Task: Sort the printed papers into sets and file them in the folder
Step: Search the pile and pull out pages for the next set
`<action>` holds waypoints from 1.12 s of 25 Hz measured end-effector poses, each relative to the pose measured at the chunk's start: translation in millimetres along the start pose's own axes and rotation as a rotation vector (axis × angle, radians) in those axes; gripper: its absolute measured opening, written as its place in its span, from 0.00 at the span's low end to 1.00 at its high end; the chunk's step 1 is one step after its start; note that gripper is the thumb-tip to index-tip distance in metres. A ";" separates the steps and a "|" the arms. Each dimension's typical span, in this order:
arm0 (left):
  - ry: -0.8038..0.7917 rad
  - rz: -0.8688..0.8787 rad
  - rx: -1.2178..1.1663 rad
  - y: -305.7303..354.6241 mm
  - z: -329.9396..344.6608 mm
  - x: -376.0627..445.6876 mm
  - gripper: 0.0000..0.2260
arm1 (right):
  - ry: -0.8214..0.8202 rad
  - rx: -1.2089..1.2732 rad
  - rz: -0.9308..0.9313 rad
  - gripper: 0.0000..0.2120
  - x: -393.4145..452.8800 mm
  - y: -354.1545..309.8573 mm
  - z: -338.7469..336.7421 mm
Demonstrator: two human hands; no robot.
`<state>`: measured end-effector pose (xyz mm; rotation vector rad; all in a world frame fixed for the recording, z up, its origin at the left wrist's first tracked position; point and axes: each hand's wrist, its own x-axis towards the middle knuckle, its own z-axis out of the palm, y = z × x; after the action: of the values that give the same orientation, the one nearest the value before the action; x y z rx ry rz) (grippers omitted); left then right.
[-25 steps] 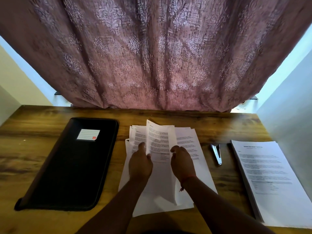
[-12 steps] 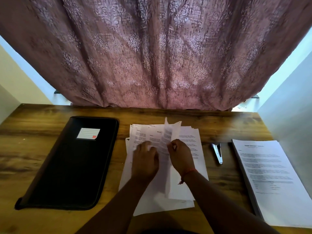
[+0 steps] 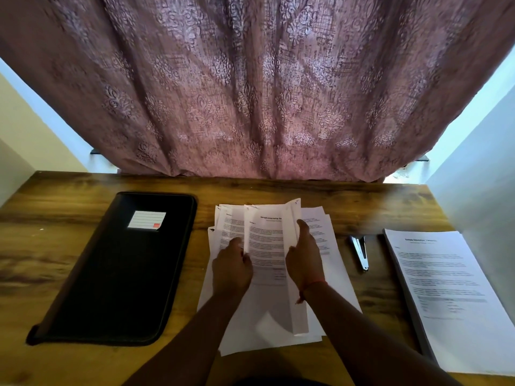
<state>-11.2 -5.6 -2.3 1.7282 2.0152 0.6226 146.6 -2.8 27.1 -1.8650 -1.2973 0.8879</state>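
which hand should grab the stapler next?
Right, probably. The stapler lies on the desk just right of the loose papers, close beside the right hand. The left hand is on the pile's far side and would have to cross over it.

Both forearms reach forward side by side — left hand with fingers curled and pinching, right hand raised on edge, thumb pointing far.
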 end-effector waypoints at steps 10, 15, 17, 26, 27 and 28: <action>-0.342 0.161 -0.371 42.3 2.8 -14.2 0.09 | -0.079 0.150 0.063 0.11 5.8 -1.4 6.1; -0.201 0.131 -0.265 30.6 13.4 -9.1 0.08 | 0.023 0.099 0.107 0.09 5.9 2.2 0.6; -0.061 0.011 -0.176 20.1 13.8 -4.1 0.12 | 0.053 0.108 0.155 0.09 5.9 9.8 -0.8; -0.091 -0.001 -0.133 17.6 7.7 -6.6 0.10 | 0.062 0.121 0.164 0.08 4.0 18.4 1.2; -0.113 0.017 -0.120 17.7 8.4 -6.1 0.08 | 0.059 0.105 0.150 0.09 4.3 19.2 1.8; -0.127 0.040 -0.100 19.1 7.6 -6.5 0.07 | 0.057 0.066 0.127 0.09 3.9 18.3 1.6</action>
<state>9.4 -9.1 2.7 1.7085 1.8366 0.6000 155.2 -3.7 10.4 -1.9234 -1.1118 0.9248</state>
